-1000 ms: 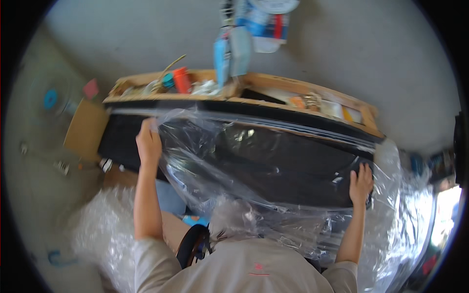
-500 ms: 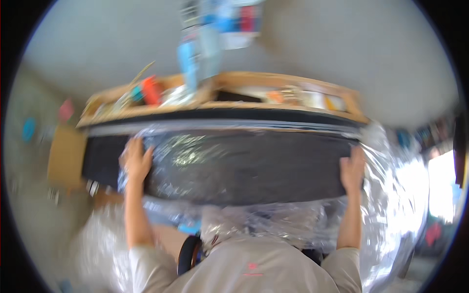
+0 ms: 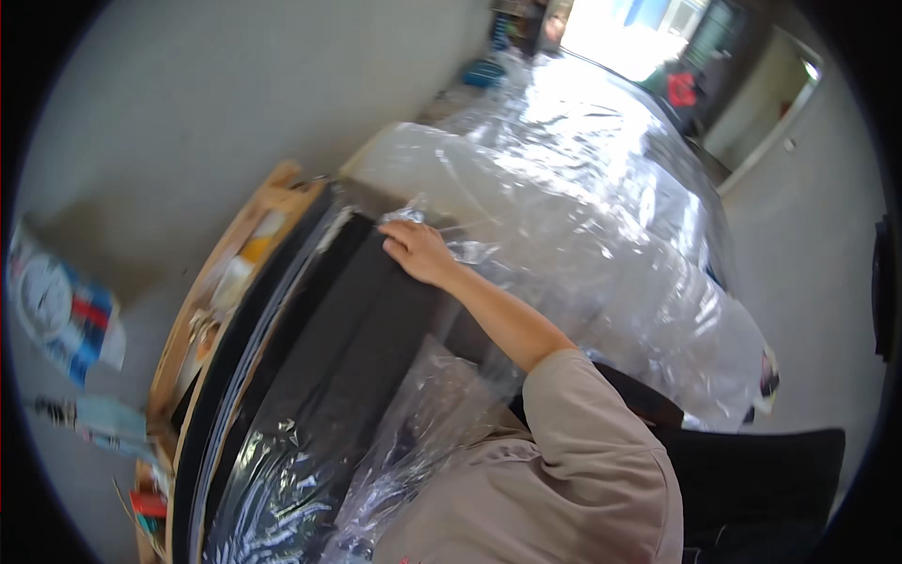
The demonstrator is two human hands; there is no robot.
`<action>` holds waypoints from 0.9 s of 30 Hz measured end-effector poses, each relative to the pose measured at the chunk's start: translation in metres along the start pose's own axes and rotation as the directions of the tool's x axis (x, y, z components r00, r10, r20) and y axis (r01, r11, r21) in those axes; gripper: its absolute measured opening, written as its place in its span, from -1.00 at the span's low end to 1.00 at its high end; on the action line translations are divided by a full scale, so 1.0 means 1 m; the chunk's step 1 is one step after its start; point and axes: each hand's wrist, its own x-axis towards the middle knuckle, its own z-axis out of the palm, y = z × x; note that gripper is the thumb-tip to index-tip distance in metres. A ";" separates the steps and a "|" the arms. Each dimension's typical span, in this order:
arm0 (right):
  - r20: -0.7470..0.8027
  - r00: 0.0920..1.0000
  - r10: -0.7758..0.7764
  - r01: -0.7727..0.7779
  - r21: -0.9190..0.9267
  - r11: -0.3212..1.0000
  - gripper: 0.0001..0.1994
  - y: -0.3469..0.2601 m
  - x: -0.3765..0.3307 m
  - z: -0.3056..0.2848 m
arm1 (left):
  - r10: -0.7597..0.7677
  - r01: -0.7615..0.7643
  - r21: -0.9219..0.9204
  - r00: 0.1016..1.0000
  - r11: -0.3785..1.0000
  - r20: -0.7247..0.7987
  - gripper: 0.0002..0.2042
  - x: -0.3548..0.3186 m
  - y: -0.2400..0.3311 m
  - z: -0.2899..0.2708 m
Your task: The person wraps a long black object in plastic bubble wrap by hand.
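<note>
My right hand [image 3: 416, 252] rests at the far end of a long dark panel [image 3: 352, 310]. Its fingers are stretched out and slightly apart, touching the panel's end, where clear plastic film [image 3: 413, 414] bunches up. The film lies wrinkled and shiny over the nearer part of the panel and along its side by my body. From the right hand's end, a large clear plastic sheet [image 3: 583, 226] spreads away to the far right. My left hand is out of the picture.
A wooden tray [image 3: 178, 348] with small items, including a red object [image 3: 148, 504], runs along the panel's left side. Papers hang on the grey wall [image 3: 66, 315]. A black chair [image 3: 752, 479] stands behind me at the right. A bright doorway [image 3: 629, 28] lies beyond the plastic.
My view has swung to the right, so the panel now runs slantwise and my left hand has left the picture. My right hand stays at the panel's end.
</note>
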 end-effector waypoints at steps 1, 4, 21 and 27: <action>-0.084 0.978 -0.193 0.189 -0.050 0.981 -0.57 0.000 -0.028 -0.025 | 0.096 -0.092 0.035 0.984 0.995 -0.153 -0.18 -0.013 -0.002 0.000; -0.235 0.916 -0.324 0.193 -0.449 0.872 -0.57 0.075 -0.099 -0.102 | 0.433 -0.477 0.002 0.795 0.879 -0.424 -0.25 -0.070 0.017 0.006; -0.668 0.247 0.702 -0.951 -0.028 0.307 -0.73 0.328 -0.444 -0.307 | 0.815 -0.878 0.066 0.409 0.474 -0.410 -0.56 -0.091 0.123 0.013; -0.388 0.790 0.474 -0.613 -0.491 0.619 -0.60 0.272 -0.326 -0.274 | 0.789 -0.985 -0.164 0.056 -0.057 -0.612 -0.64 -0.058 0.191 0.016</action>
